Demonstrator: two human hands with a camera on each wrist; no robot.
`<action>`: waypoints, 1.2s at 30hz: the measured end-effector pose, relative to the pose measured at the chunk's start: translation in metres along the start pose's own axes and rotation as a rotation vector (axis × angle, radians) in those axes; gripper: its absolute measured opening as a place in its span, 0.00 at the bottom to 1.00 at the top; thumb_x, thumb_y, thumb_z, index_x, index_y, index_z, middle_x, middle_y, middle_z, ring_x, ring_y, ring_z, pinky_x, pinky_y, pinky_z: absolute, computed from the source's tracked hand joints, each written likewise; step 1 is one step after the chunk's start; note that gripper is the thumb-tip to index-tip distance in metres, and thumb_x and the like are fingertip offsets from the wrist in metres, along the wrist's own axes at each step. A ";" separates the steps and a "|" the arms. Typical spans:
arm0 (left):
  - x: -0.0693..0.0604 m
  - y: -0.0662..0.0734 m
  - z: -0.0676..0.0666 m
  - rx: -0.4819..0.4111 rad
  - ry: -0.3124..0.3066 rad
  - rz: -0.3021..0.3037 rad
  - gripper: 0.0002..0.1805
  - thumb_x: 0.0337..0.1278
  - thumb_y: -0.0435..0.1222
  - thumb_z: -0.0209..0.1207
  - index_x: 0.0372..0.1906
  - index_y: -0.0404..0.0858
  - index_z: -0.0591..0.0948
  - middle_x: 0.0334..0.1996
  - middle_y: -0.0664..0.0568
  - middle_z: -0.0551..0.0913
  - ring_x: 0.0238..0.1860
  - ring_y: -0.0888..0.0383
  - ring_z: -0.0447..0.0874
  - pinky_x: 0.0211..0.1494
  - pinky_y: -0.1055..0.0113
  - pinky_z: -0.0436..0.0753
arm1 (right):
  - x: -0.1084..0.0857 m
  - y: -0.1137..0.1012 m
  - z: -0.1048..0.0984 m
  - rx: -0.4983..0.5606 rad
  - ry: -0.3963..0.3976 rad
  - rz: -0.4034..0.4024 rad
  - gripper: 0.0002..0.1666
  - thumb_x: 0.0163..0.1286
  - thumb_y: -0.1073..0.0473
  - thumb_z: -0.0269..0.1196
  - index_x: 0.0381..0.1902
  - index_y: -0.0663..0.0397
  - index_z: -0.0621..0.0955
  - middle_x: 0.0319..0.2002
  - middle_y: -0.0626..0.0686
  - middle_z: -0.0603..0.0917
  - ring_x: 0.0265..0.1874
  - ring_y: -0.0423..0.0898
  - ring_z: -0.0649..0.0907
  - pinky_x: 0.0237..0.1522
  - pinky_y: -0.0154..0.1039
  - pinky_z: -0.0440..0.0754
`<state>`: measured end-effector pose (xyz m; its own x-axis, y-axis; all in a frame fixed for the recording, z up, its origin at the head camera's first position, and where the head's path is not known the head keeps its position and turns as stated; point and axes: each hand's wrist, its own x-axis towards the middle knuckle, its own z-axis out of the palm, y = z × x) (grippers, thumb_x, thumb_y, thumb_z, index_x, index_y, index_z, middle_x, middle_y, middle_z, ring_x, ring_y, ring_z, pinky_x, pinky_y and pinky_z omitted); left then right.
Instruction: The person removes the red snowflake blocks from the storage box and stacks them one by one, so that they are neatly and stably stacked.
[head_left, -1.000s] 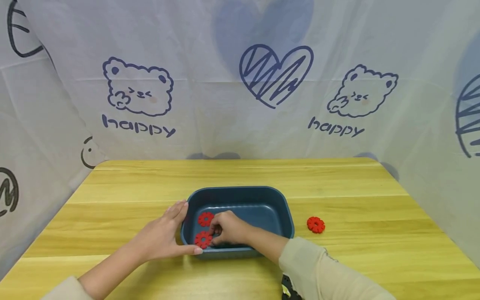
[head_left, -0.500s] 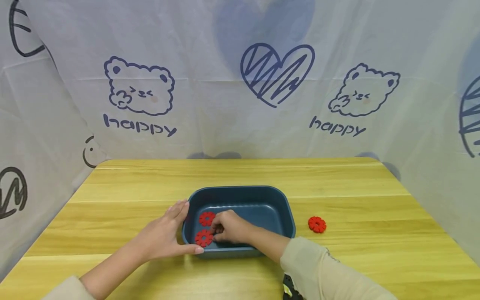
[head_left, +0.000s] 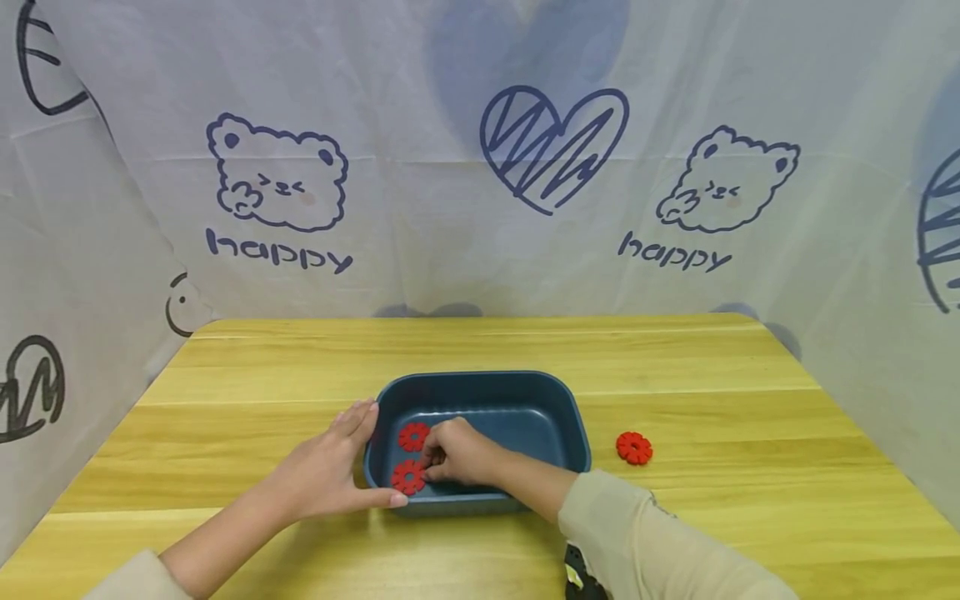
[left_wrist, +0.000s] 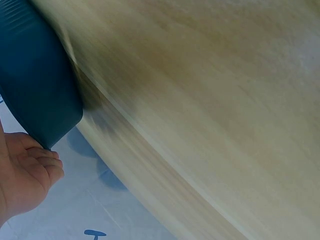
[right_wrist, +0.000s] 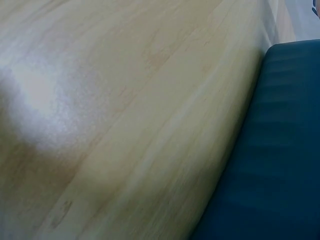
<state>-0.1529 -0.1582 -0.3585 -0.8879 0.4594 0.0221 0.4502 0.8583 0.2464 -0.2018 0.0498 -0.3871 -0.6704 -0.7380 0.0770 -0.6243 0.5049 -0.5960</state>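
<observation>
A dark blue rectangular basin [head_left: 480,505] stands on the wooden table. My left hand [head_left: 330,471] grips its left front corner, thumb along the front rim and fingers against the left side. In the left wrist view, the fingertips of that left hand [left_wrist: 35,170] bend at the basin's rim [left_wrist: 50,100]. Inside the basin, my right hand [head_left: 461,454] has its fingers curled, and thumb and forefinger pinch the right edge of a red notched building disc [head_left: 399,477]. Just behind lies a second red disc [head_left: 405,437], near the right fingertips. The right palm side is hidden.
A third red notched disc [head_left: 634,448] lies on the table [head_left: 712,383] right of the basin. A black object with a yellow patch [head_left: 576,575] shows under the right sleeve. A white printed cloth [head_left: 450,250] hangs behind the table.
Both hands stay at the basin. The front red disc has turned and shifted very slightly under the right fingertips; otherwise only the head view has moved a little.
</observation>
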 end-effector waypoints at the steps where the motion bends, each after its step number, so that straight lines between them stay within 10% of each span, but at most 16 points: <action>1: 0.000 0.000 0.000 -0.001 0.000 0.000 0.62 0.37 0.71 0.56 0.68 0.26 0.58 0.69 0.34 0.57 0.68 0.35 0.59 0.49 0.45 0.79 | 0.000 0.000 0.000 -0.006 -0.002 -0.002 0.04 0.53 0.67 0.69 0.24 0.63 0.84 0.23 0.54 0.83 0.19 0.30 0.74 0.25 0.20 0.72; 36: 0.000 -0.002 0.001 -0.002 -0.007 -0.005 0.63 0.37 0.71 0.56 0.69 0.27 0.57 0.70 0.35 0.56 0.69 0.37 0.56 0.48 0.47 0.79 | -0.005 0.003 -0.002 -0.041 -0.001 0.010 0.07 0.50 0.63 0.72 0.24 0.63 0.85 0.23 0.53 0.83 0.20 0.31 0.74 0.24 0.21 0.72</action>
<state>-0.1532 -0.1593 -0.3599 -0.8894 0.4569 0.0139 0.4457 0.8599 0.2489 -0.2012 0.0566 -0.3875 -0.6765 -0.7331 0.0702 -0.6333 0.5305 -0.5634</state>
